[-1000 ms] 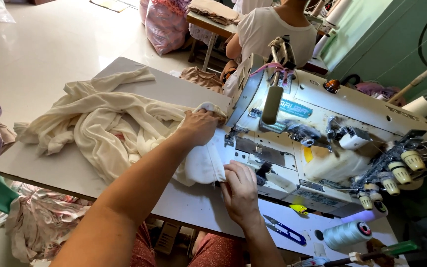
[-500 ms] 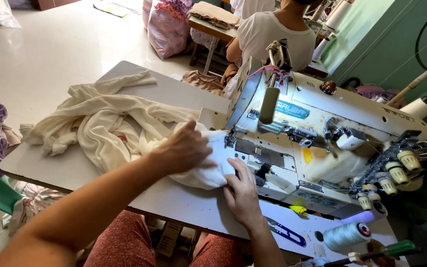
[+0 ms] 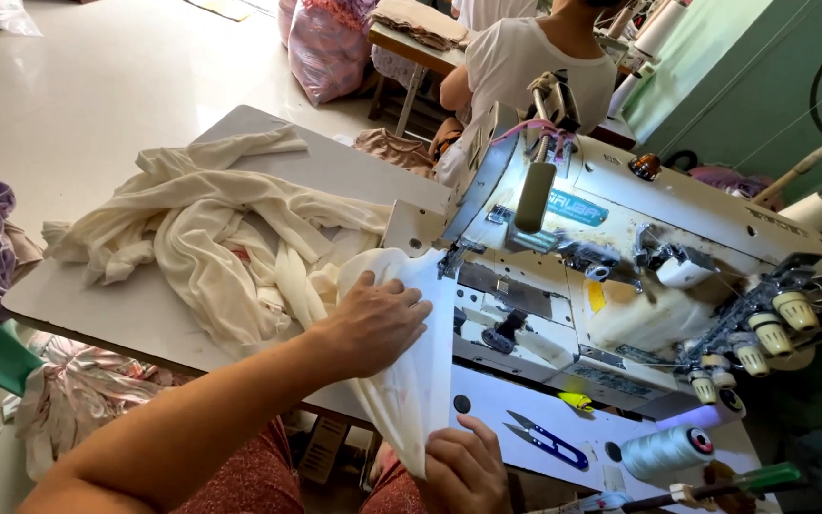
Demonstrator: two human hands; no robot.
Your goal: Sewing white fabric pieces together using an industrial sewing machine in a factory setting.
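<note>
left hand flat, fingers spread, pressing white fabric piece against the sewing machine bed. right hand pinches its lower edge at the counter front. cream garment pile just left; thread snips right.

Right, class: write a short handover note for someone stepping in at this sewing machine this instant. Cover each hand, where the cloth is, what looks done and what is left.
Left hand: flat on the white cloth piece, pressing it against the table by the sewing machine.
Right hand: grips the lower end of that piece at the table's near edge.
The piece runs from the needle area down to the right hand.
Cream garment pile lies left on the table; thread snips lie right.
Done: piece laid at the machine. Left: the pile appears unsewn, though seams cannot be seen.
</note>
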